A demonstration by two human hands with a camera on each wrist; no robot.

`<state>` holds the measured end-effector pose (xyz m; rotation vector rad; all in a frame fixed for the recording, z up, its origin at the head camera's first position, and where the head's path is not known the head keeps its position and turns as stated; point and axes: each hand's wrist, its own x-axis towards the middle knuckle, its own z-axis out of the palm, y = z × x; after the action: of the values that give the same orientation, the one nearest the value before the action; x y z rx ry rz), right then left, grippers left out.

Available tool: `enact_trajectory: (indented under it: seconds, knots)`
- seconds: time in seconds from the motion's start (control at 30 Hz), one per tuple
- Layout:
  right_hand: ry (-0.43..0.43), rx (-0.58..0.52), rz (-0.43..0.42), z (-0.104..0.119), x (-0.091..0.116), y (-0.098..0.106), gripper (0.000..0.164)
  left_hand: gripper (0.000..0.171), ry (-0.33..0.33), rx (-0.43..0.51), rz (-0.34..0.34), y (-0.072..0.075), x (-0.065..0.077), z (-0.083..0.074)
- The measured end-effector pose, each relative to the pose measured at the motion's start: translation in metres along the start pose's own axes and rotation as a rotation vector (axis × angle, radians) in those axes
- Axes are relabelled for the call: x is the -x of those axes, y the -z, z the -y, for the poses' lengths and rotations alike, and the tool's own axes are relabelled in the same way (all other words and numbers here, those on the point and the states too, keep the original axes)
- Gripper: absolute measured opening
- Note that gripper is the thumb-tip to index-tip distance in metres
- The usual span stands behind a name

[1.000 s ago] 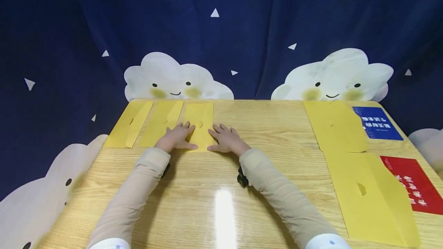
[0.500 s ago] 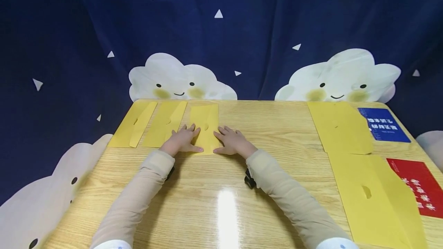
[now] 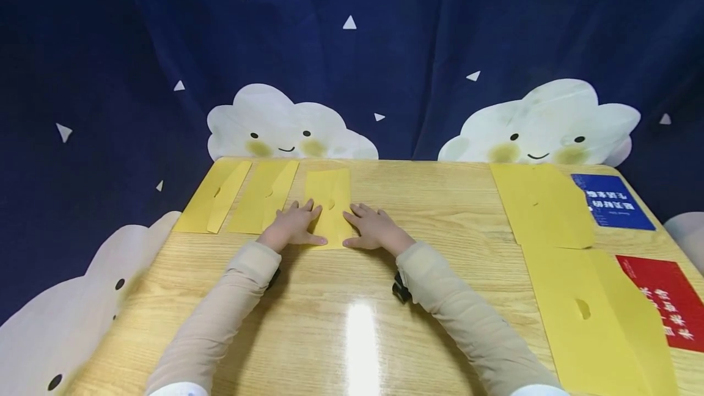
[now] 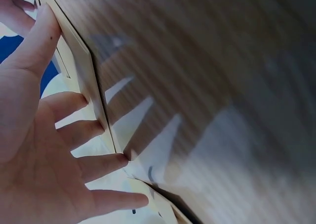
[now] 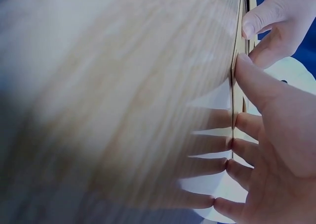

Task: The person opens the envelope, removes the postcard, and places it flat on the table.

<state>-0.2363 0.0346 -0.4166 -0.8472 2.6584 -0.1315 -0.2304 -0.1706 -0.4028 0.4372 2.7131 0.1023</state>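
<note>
In the head view a yellow paper envelope [image 3: 332,191] lies flat on the wooden table between both hands. My left hand [image 3: 297,225] touches its left side with spread fingers, thumb near the bottom edge. Over the right edge lie the fingertips and thumb of my right hand [image 3: 374,228], also spread. Both wrist views show straight fingers, the left hand's [image 4: 54,135] and the right hand's [image 5: 276,150], with fingertips at the envelope or table surface. To the left sit two similar envelopes, one [image 3: 261,197] beside my left hand and another [image 3: 211,197] farther out.
On the right lie two larger yellow envelopes, a far one [image 3: 541,206] and a near one [image 3: 594,322]. A blue printed card [image 3: 613,200] and a red printed card [image 3: 662,301] lie beside them. A dark blue curtain [image 3: 407,47] with clouds hangs behind the table [image 3: 308,322].
The middle envelope has slid slightly right and toward me, along with both hands, leaving a wider gap to the envelope on its left. The head view has shifted a little.
</note>
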Motion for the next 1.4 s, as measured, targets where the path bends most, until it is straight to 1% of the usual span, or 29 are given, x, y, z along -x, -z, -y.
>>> enact_trajectory:
  seconds: [0.2, 0.37, 0.63, 0.87, 1.03, 1.13, 1.3, 1.4]
  knots:
    - [-0.004, -0.008, 0.001, -0.001, 0.003, -0.001, 0.074, 0.09, -0.005, 0.003, -0.014, -0.001, 0.002, -0.004]
    - [0.0, -0.012, 0.0, -0.002, 0.006, -0.002, 0.073, 0.09, 0.003, 0.028, -0.018, -0.004, 0.004, -0.007]
    - [0.025, -0.037, 0.003, -0.007, 0.014, -0.003, 0.072, 0.092, -0.008, 0.043, 0.003, -0.009, 0.004, -0.011]
    - [0.055, -0.037, 0.003, -0.011, 0.021, -0.005, 0.07, 0.091, -0.019, 0.044, 0.015, -0.01, 0.008, -0.014]
    - [0.052, 0.003, -0.023, -0.013, 0.027, -0.005, 0.071, 0.091, -0.042, 0.038, -0.006, -0.007, 0.009, -0.017]
    - [0.059, 0.013, -0.031, -0.014, 0.031, -0.006, 0.071, 0.09, -0.061, 0.039, -0.008, -0.006, 0.01, -0.017]
    - [0.077, -0.018, -0.023, -0.015, 0.037, -0.007, 0.07, 0.089, -0.114, 0.05, 0.009, -0.007, 0.014, -0.009]
    - [0.085, -0.045, -0.029, -0.016, 0.041, -0.007, 0.07, 0.089, -0.145, 0.065, 0.007, -0.008, 0.018, -0.004]
